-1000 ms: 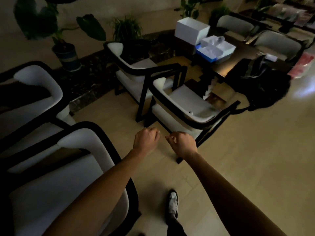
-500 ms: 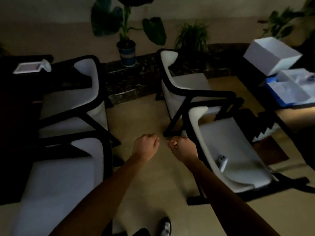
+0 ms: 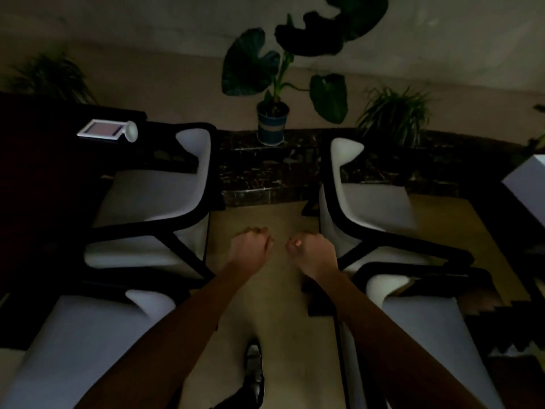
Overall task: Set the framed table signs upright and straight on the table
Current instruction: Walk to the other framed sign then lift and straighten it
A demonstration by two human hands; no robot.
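A white framed table sign lies flat on a dark table at the far left, with a small white rounded object touching its right end. My left hand and my right hand are held out in front of me over the floor, both curled into loose fists with nothing in them. They hang side by side, a small gap between them, well short of the sign.
White armchairs with black frames flank a narrow aisle: two on the left, two on the right. A potted plant stands on a dark marble ledge ahead. A white box shows at the right edge.
The view has swung left: the right-hand table with boxes has slid out of sight and the dark table with the flat sign has come into view. Both hands stay fisted.
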